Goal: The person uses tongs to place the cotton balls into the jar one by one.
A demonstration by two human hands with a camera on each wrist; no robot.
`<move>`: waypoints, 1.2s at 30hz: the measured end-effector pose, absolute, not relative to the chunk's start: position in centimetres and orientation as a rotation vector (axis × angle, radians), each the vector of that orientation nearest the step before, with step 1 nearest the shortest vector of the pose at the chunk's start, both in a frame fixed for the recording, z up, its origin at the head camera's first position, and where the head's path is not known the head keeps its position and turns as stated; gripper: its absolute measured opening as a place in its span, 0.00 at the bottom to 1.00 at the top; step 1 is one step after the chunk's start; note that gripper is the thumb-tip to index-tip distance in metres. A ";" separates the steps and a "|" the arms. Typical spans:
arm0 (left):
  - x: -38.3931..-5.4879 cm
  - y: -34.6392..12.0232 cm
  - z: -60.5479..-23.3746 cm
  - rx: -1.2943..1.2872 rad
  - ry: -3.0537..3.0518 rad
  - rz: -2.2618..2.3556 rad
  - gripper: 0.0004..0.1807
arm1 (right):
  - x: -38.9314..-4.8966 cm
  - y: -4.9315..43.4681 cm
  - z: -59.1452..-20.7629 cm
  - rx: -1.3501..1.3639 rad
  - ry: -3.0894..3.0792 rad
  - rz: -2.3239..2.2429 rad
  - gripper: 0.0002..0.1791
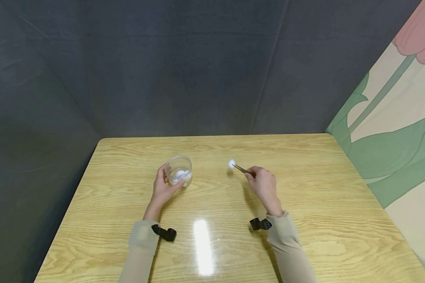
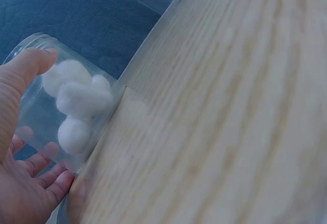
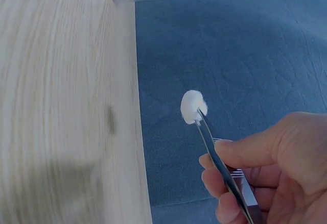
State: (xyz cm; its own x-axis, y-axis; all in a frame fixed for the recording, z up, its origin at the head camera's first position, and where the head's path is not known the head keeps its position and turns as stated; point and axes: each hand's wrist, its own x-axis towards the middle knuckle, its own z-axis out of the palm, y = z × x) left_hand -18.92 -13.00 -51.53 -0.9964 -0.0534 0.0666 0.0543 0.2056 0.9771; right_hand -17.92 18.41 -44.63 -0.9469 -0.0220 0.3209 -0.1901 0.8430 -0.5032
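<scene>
My left hand (image 1: pixel 164 189) holds a clear round jar (image 1: pixel 178 167) by its side, thumb at the front and fingers curled round the far side. Several white cotton balls (image 2: pixel 82 99) lie inside the jar, which has no lid on it. On the right, my right hand (image 1: pixel 263 186) pinches metal tweezers (image 3: pixel 222 168) between thumb and fingers. Their tips grip one cotton ball (image 3: pixel 193 106), held up above the table to the right of the jar, with its shadow on the wood below.
Both hands work over a light wooden table (image 1: pixel 226 204). A dark curtain (image 1: pixel 184 70) hangs behind its far edge and along the left side. To the right is a cloth (image 1: pixel 393 149) with a flower pattern.
</scene>
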 end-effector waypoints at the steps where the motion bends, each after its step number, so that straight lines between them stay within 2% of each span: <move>1: -18.9 -13.0 -51.5 0.006 -2.370 -1.930 0.45 | -17.9 18.3 -44.6 0.161 -2.717 0.790 0.05; 36: -18.9 -12.9 -51.4 0.010 -2.372 -1.936 0.45 | -17.7 15.1 -43.1 0.274 -2.670 0.859 0.03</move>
State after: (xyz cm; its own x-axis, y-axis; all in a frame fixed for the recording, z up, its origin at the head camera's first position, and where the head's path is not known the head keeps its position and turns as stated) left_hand -18.94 -12.93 -51.38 -0.9967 -0.0559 0.0581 0.0457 0.2017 0.9784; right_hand -17.66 15.10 -43.08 -0.9298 -0.0826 0.3586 -0.2761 0.8006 -0.5317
